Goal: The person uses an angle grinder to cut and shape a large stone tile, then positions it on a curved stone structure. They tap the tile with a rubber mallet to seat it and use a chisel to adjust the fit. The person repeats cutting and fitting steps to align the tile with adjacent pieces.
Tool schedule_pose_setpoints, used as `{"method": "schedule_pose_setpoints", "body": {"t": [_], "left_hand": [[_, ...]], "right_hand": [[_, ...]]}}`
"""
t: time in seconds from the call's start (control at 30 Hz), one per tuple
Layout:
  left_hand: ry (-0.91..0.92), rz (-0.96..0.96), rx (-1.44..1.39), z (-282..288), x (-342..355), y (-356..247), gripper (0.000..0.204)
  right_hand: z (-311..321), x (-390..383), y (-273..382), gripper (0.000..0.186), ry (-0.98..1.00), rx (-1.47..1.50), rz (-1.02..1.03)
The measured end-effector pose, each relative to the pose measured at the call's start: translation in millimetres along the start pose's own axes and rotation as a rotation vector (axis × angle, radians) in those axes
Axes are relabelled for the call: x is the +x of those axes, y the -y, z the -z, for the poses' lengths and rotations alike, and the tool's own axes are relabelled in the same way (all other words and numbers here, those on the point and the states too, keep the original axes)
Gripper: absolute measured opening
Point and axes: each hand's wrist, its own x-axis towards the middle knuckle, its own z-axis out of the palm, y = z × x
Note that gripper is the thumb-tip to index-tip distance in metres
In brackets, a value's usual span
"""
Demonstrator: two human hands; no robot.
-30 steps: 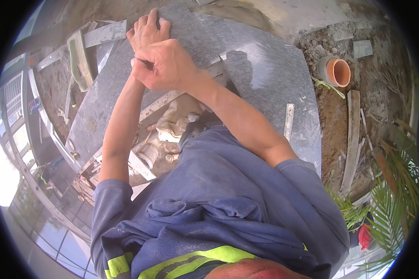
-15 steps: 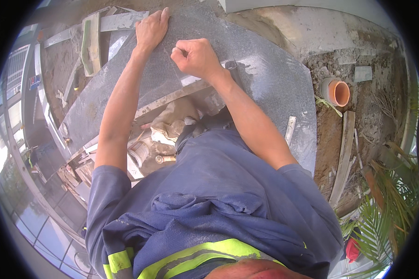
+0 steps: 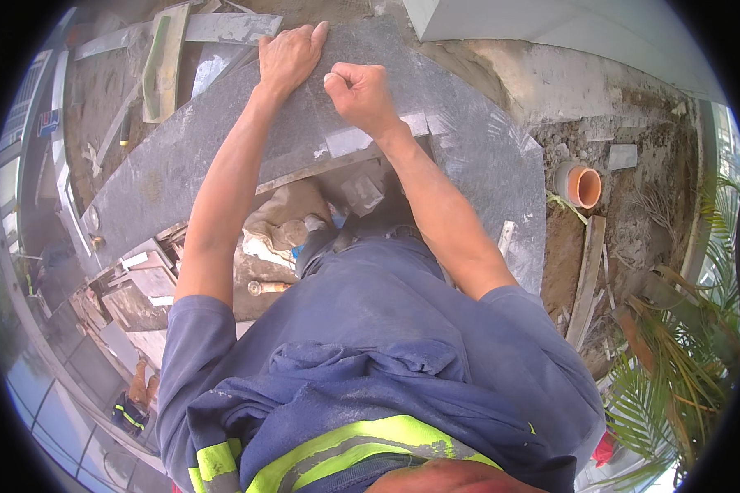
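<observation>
At the upper-left edge of the grey slab (image 3: 173, 174), the left hand (image 3: 293, 57) lies back uppermost, its fingers bent down over the stone; whether they grip the rim cannot be told. Just right of those fingers and a little nearer the body, the right hand (image 3: 358, 94) is above the slab, its fingers curled in close like a loose fist; whether they hold anything small is hidden. The slab spreads beneath and to both sides of both sets of fingers. Just nearer the body than the right fingers is a pale flat strip (image 3: 345, 142), with the right forearm passing over it. Left of the left fingers are a metal bar (image 3: 226, 29) and, farther off, a green-edged board (image 3: 169, 67). Well right of the right fingers, an orange pipe end (image 3: 584, 187) stands out of the soil, with a wooden plank (image 3: 586, 275) near it.
</observation>
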Motion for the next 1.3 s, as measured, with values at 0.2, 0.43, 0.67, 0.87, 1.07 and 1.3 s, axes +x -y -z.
{"method": "schedule_pose_setpoints", "body": {"t": [0.2, 0.43, 0.67, 0.87, 1.07, 1.3], "left_hand": [[0.106, -0.093, -0.524, -1, 22, 54, 0.037], [0.247, -0.133, -0.739, 18, 7, 73, 0.035], [0.234, -0.041, -0.735, 0, 16, 75, 0.033], [0.209, -0.055, -0.756, -5, 16, 78, 0.033], [0.073, -0.191, -0.596, -28, 27, 79, 0.032], [0.217, -0.092, -0.619, 21, 23, 56, 0.047]], "right_hand": [[9, 16, 4, 0.037, 0.053, 0.425, -0.298], [-6, 57, 40, 0.037, 0.059, 0.334, -0.132], [-18, 43, 2, 0.039, 0.057, 0.466, -0.331], [-15, 50, 54, 0.040, 0.117, 0.481, -0.177], [-15, -6, -2, 0.037, 0.160, 0.084, -0.138], [-20, -18, 15, 0.034, 0.142, -0.004, 0.028]]}}
